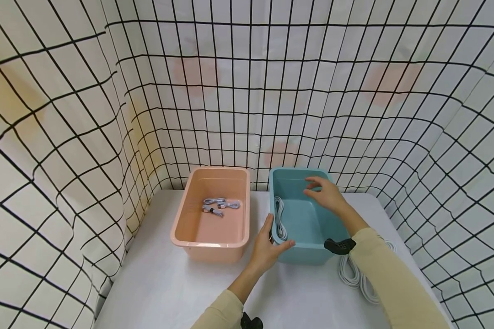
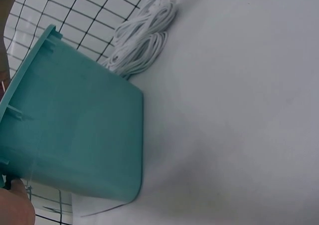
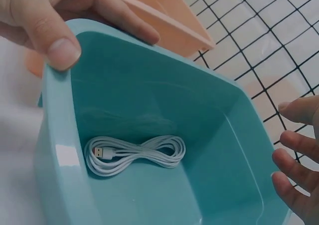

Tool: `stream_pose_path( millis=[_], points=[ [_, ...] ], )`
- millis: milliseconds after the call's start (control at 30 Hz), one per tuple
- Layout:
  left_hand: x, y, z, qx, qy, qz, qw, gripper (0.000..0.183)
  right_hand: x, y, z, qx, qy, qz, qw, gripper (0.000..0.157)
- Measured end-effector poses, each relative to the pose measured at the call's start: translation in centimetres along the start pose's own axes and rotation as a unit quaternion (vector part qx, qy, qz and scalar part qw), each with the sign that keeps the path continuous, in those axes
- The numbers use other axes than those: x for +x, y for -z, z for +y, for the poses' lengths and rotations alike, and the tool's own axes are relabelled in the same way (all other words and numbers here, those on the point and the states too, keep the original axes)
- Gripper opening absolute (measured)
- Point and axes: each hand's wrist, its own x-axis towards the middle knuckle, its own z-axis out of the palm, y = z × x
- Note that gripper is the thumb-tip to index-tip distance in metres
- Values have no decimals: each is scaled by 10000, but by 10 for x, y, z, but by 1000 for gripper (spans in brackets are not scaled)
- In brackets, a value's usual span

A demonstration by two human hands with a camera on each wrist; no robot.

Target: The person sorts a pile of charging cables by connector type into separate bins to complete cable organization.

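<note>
My left hand (image 1: 265, 251) rests on the near left corner of the teal basin (image 1: 308, 255). Its thumb touches the front rim and its straight fingers lie along the left side. Above the basin's far right part hovers my right hand (image 1: 328, 195), fingers loosely bent, with nothing between them. A long white cable (image 1: 279, 219), coiled in a figure eight, lies inside the basin against the left wall. The right wrist view shows a USB plug (image 3: 103, 152) on it.
Left of the teal basin stands a peach basin (image 1: 216, 252) holding several small bundled cables (image 1: 222, 204). More white coiled cables (image 1: 356, 276) lie on the table right of the teal basin, partly behind my right sleeve. Black wire grid (image 1: 251, 91) encloses the table's back and sides.
</note>
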Motion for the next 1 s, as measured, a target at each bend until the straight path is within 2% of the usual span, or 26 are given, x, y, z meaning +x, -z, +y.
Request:
stream_pose_path(
  millis=[300,600,833,1000],
  points=[
    [1,1,0,-84,-52,-42,9999,107,-16,7,5,-150,169,57,9997,54],
    [1,-1,-1,-44,19,-35,10000,106,-30,15,13,-230,-131,133,9996,55],
    [-1,0,0,-52,-7,44,10000,106,-42,18,24,-327,-6,237,9992,53],
    [-1,0,2,-27,76,35,10000,107,-51,22,34,-229,-144,473,9985,54]
  ],
)
